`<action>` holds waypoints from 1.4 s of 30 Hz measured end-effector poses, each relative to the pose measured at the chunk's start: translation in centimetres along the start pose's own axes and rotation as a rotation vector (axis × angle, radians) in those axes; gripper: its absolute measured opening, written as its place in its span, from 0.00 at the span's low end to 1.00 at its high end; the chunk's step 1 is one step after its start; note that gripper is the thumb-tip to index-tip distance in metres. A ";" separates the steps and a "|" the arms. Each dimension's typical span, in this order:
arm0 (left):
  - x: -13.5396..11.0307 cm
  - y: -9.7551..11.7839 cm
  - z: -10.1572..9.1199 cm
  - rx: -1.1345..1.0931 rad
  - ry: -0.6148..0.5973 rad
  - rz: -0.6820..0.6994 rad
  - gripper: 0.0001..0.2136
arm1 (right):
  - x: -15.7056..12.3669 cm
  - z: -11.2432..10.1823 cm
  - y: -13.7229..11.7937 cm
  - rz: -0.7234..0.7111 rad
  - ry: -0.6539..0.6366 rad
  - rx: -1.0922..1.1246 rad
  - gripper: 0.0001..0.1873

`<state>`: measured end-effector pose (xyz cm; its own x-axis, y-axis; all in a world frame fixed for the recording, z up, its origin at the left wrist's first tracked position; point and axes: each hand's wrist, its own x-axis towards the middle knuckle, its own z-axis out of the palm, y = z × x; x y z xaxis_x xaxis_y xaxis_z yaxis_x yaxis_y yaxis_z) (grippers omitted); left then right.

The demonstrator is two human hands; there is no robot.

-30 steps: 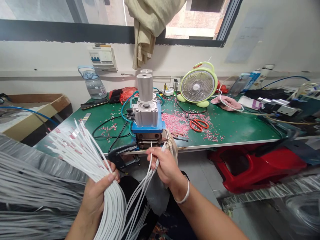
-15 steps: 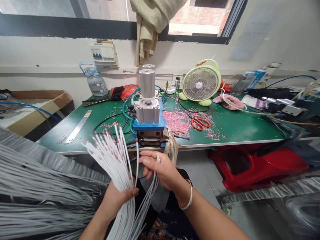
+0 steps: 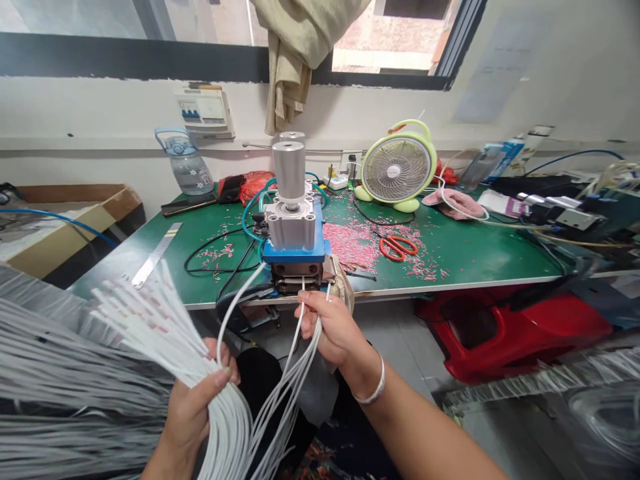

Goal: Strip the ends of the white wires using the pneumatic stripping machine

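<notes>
My left hand [image 3: 197,393] is closed around a thick bundle of white cables [image 3: 165,333], whose fanned upper ends show reddish tips. One cable [image 3: 233,307] stands apart from that bundle and curves up toward the press. My right hand [image 3: 333,327] pinches a single white cable [image 3: 299,327] by its upper part, its end at the front of the press. Several more white cables [image 3: 300,373] run down from the same hand. The pneumatic press [image 3: 293,227], a silver cylinder unit on a blue plate, stands at the table's front edge.
Pink and white scraps [image 3: 350,247] lie on the green table [image 3: 500,253] beside orange-handled scissors [image 3: 399,248]. A green fan [image 3: 397,167] is behind them. A steel ruler [image 3: 156,257] and a water bottle [image 3: 187,167] are at left, a red stool [image 3: 525,333] at right. Long cables [image 3: 75,373] hang at far left.
My left hand has moved left and down, tilting the bundle leftward. My right hand now pinches a single cable and has brought its end up to the press.
</notes>
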<state>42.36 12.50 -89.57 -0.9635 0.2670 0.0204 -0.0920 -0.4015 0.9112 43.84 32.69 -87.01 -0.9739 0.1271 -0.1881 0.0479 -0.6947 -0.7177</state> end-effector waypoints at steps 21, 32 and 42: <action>-1.6 -4.3 -1.8 0.504 -0.086 -0.042 0.12 | -1.5 -0.8 1.9 -0.153 -0.182 -0.371 0.13; -2.1 -5.6 -2.1 0.673 0.012 -0.030 0.12 | -0.6 0.7 2.5 -0.123 -0.053 -0.258 0.16; -1.8 -3.5 -1.2 0.151 0.205 -0.106 0.18 | -0.8 -0.1 0.1 0.050 -0.163 -0.077 0.12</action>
<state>44.15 12.36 -93.30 -0.9827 0.1114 -0.1482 -0.1714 -0.2418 0.9551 44.64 32.58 -86.97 -0.9926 -0.0267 -0.1184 0.1080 -0.6400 -0.7607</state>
